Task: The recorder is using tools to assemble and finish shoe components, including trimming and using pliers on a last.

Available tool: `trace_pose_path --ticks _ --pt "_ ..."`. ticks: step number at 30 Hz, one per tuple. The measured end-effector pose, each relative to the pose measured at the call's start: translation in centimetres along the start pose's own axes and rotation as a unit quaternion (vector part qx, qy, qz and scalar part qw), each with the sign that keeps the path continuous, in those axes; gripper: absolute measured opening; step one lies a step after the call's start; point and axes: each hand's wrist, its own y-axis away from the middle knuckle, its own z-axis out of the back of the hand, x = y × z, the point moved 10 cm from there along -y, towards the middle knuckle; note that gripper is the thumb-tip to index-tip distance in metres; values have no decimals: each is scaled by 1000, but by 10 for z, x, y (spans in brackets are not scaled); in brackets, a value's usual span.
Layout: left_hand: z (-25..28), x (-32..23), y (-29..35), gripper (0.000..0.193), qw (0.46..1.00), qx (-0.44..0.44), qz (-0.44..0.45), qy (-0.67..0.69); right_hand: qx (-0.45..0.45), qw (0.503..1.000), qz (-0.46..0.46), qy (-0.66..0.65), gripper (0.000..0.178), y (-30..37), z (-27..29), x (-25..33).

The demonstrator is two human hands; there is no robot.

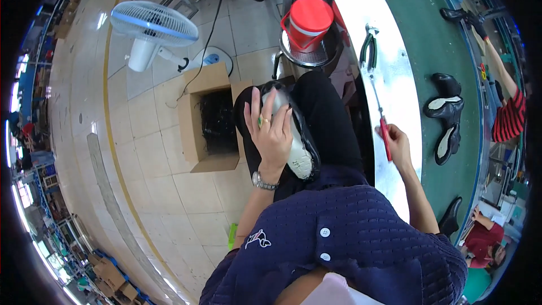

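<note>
A black shoe upper on its last (300, 158), pale sole side up, rests across my lap. My left hand (271, 130) lies on it with fingers stretched and spread, a ring and a wristwatch on that arm. At the metal bench, my right hand (400, 146) is closed round the red handle of a screwdriver-like tool (384, 130). Its thin metal shaft points away from me along the bench top. Just beyond the shaft lie pliers with dark green handles (368, 51).
The metal bench (395, 87) borders a green conveyor (420, 34) carrying several black shoe uppers (446, 107). A red-lidded bucket (310, 20) stands on a stool. Left of my legs are an open cardboard box (195, 130) and a fan (153, 25). Other people work across the conveyor.
</note>
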Motion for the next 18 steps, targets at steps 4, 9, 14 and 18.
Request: trace_pose_path --ticks 4,9,14,18 --pt "23 -5 17 10 998 -63 3 20 -181 972 32 143 49 -61 38 -56" --pt "130 43 14 22 957 -259 128 -20 -251 938 106 212 41 -114 55 -4" --pt "100 185 51 37 962 -89 225 -126 -222 952 146 155 75 -222 7 78" --pt "51 170 65 64 959 -37 274 -60 -275 932 134 192 71 -247 -6 89"
